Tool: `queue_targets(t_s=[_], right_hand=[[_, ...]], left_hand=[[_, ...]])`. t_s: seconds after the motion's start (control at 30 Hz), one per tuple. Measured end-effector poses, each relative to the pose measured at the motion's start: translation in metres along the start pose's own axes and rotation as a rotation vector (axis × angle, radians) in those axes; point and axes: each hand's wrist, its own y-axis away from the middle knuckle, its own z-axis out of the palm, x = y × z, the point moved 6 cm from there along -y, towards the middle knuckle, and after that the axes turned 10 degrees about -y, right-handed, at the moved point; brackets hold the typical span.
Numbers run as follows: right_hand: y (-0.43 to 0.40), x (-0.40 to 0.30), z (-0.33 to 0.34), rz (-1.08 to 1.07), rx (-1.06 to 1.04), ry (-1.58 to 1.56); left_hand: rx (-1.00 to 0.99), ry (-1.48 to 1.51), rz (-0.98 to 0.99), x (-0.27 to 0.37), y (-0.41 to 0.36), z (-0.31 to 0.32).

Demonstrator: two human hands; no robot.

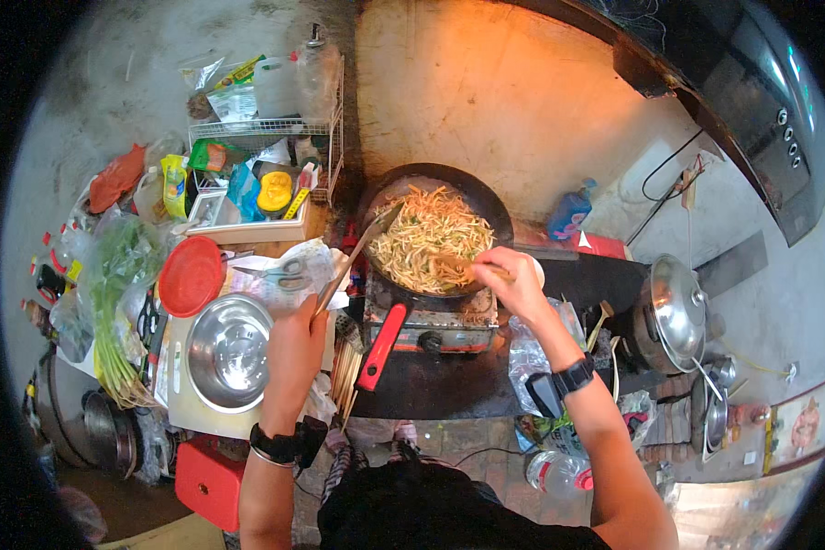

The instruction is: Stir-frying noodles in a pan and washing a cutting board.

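A dark wok [493,196] with a red handle sits on a gas stove [385,306]. Bean sprouts with thin orange strips [433,234] fill much of it. My left hand [297,350] grips the long handle of a spatula [349,265], whose flat head rests at the left of the food. My right hand [512,278] is closed around a wooden utensil [454,261], its far end over or in the sprouts; its tip is hard to make out. A steel bowl [230,353] stands on a cutting board [179,399] left of my left hand.
On the left are a red plastic lid or dish [191,276], scissors [290,273], green onions in a bag [120,330] and a wire rack [261,126]. A blue bottle [569,213] stands behind right, a lidded steel pot [674,309] farther right. A red stool [208,485] is below.
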Motion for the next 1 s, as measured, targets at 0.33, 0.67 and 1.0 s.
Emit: queue_targets(t_s=[0.33,0.67,1.0], right_hand=[[0.007,0.049,-0.035,0.17,0.259,-0.206],[0.016,0.041,0.0,0.003,0.204,-0.206],[0.027,0.047,-0.04,0.122,0.535,-0.52]], left_hand=[[-0.014,0.15,-0.016,0.008,0.003,0.008],[-0.09,0.003,0.161,0.016,0.007,0.038],[0.019,0.259,0.032,0.01,0.008,0.013]])
